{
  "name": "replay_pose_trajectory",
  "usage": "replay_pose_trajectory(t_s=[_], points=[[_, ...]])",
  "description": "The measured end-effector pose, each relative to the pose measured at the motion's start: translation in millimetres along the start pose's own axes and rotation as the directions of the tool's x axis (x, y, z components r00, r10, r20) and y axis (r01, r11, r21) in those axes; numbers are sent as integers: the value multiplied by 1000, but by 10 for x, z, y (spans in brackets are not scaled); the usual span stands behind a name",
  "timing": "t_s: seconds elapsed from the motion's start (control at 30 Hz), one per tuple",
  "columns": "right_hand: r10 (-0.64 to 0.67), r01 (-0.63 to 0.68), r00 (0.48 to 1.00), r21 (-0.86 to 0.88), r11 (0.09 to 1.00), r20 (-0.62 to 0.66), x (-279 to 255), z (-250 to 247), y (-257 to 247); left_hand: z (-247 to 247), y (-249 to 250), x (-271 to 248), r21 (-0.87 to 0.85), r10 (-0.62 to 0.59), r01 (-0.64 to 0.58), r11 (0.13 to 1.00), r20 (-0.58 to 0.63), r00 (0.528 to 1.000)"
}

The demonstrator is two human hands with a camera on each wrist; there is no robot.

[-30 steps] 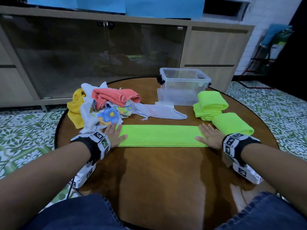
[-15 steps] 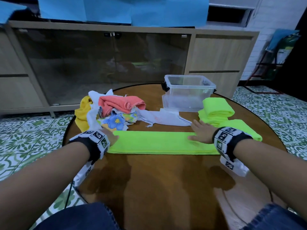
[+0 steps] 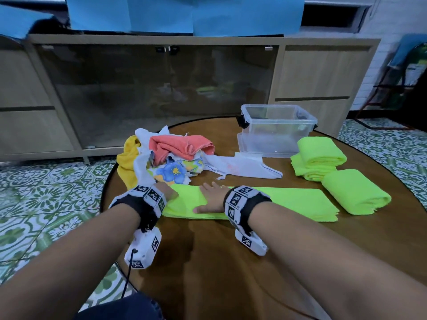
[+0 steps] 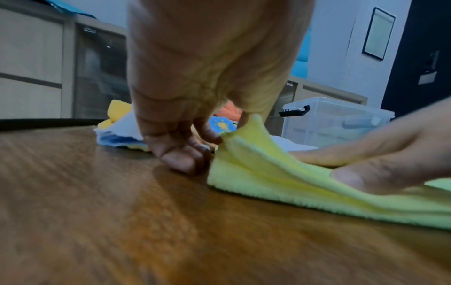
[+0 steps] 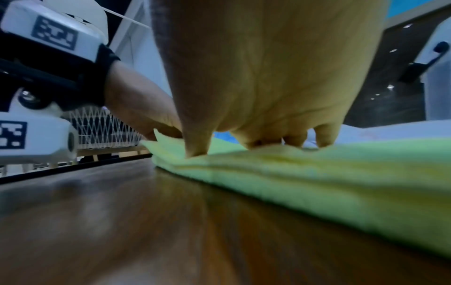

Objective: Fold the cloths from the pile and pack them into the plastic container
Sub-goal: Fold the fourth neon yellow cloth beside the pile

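1. I see the long neon-green microfibre cloth strip [image 3: 254, 203] lying flat on the table, its long axis running rightward from both hands.
2. Left hand [image 3: 167, 192] pinches its left end, lifted slightly.
3. Right hand [image 3: 211, 198] is just beside it, fingers straight, pressing the strip down.
4. Clear plastic container [image 3: 277, 132] sits beyond the right hand.

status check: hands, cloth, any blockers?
Left hand pinches strip's left end. Right hand flat on green strip. Container holds no cloths. Nothing blocking.
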State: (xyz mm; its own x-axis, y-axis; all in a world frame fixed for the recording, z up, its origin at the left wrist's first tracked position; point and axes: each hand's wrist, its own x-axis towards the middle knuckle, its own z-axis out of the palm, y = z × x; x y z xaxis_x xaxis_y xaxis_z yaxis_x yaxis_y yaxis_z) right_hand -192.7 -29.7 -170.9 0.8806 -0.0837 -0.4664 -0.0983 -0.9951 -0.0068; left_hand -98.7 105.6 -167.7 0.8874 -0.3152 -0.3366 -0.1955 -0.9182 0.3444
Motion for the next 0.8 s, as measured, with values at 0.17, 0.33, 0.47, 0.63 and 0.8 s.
replay_pose_trajectory(t_s=[0.17, 0.33, 0.47, 0.63, 0.8], points=[[-29, 31, 999, 50, 998, -22, -22, 72, 103, 101, 107, -103, -116, 14, -26, 993, -100, 995], [-31, 32, 999, 41, 999, -26, -38, 69, 104, 198, 134, -161, -187, 106, -140, 972, -180, 978], [-9, 11, 1000, 63, 998, -30, -70, 79, 160, 157, 111, -141, -110, 132, -153, 982, -183, 974], [71, -69, 997, 85, 994, -13, -170, 146, 381, 150, 69, -97, -22, 104, -109, 994, -155, 982], [81, -81, 997, 77, 994, -5, -195, 153, 390, 124, 75, -148, -67, 157, -169, 983, -154, 976]])
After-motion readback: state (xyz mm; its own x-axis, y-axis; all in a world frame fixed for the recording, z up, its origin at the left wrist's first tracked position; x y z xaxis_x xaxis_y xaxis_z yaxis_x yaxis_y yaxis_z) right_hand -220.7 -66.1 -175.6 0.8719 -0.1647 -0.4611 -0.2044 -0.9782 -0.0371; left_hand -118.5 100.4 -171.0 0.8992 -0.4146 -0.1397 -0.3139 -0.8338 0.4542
